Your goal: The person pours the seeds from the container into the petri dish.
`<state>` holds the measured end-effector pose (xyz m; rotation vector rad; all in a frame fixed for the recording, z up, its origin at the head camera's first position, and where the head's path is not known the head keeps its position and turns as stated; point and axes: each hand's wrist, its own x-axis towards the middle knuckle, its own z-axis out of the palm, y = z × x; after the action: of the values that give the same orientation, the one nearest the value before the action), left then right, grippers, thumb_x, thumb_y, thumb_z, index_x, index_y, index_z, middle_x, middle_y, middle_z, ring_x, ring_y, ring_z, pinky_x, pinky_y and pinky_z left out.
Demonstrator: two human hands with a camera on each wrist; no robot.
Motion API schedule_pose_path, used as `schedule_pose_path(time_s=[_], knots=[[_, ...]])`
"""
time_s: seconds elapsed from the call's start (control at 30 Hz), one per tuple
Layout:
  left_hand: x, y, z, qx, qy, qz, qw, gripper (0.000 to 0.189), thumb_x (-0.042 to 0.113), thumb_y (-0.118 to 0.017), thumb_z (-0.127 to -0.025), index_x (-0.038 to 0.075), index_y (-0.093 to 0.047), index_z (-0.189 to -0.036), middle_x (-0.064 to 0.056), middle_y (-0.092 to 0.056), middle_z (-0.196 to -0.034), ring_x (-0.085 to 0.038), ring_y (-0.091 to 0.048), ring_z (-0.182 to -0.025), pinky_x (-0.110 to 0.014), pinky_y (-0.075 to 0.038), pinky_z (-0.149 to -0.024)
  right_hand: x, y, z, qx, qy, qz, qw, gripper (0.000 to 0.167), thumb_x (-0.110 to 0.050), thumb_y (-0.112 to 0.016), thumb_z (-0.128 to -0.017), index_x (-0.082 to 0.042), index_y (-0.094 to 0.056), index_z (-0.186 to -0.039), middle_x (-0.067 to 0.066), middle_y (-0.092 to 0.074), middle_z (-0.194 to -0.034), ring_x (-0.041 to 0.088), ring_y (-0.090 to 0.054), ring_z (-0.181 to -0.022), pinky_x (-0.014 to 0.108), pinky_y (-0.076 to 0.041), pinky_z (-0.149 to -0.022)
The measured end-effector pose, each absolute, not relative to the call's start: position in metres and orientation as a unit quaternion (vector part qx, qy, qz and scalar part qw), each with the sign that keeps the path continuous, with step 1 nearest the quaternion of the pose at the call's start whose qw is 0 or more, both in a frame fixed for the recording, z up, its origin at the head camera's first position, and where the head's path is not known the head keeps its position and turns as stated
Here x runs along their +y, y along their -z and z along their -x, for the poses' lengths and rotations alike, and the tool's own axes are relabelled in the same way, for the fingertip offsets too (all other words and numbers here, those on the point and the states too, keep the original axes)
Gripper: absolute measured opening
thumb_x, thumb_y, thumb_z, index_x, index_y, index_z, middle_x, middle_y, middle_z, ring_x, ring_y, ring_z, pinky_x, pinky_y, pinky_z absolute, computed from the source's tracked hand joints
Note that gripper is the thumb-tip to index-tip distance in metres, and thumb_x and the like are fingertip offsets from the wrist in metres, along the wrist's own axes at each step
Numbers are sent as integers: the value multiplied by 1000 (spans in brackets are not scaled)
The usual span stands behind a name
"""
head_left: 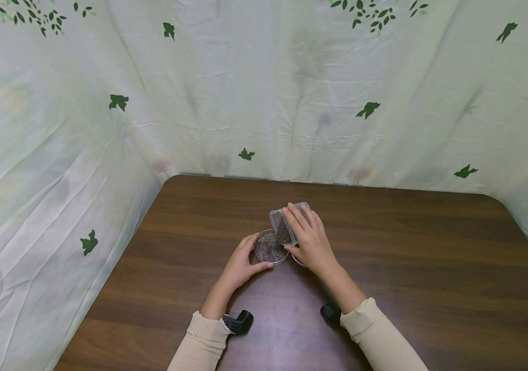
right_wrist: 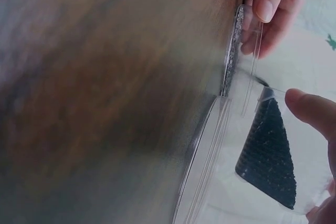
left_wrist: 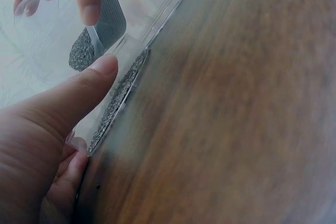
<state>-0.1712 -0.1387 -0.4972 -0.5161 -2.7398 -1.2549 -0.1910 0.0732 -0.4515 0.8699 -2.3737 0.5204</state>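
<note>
One left hand [head_left: 240, 264] is grasping one round, clear dish [head_left: 269, 249] of grey granules on the wood-grained surface [head_left: 408, 247], nearer its left edge than its right. One right hand [head_left: 311, 245] is clenching its grip on one tilted, clear tub [right_wrist: 269, 150] of dark granules at the dish's rim, partly hiding another clear, round piece [right_wrist: 203, 156], perhaps a lid. A creased curtain [head_left: 264, 77] is hanging beyond the far edge.

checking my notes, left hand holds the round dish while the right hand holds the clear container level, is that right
No, the right hand holds the clear container tilted, not level, as the head view shows; the left hand does hold the dish.
</note>
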Motion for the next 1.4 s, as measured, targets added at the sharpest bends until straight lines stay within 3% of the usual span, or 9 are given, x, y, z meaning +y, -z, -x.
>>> schedule_pose_path(time_s=[0.83,1.4], knots=[[-139,499,172,-897,406,169,42,84,30,-78,-68,-4,-37,-134,-20,-40,-131,-30,-40,-119,-42,-33,-96,74,453,191,-890,-203,-303,274,100,-22,-86,-57,-7,-31,-139,11,-31,-142,35,-23,-128,48,-20,-102],[-139,499,172,-900,402,165,42,85,30,-78,-68,-3,-37,-133,-20,-40,-131,-30,-39,-119,-42,-32,-97,76,454,188,-866,-409,-177,225,100,-18,-85,-59,-4,-29,-139,14,-32,-141,32,-22,-128,46,-21,-103]])
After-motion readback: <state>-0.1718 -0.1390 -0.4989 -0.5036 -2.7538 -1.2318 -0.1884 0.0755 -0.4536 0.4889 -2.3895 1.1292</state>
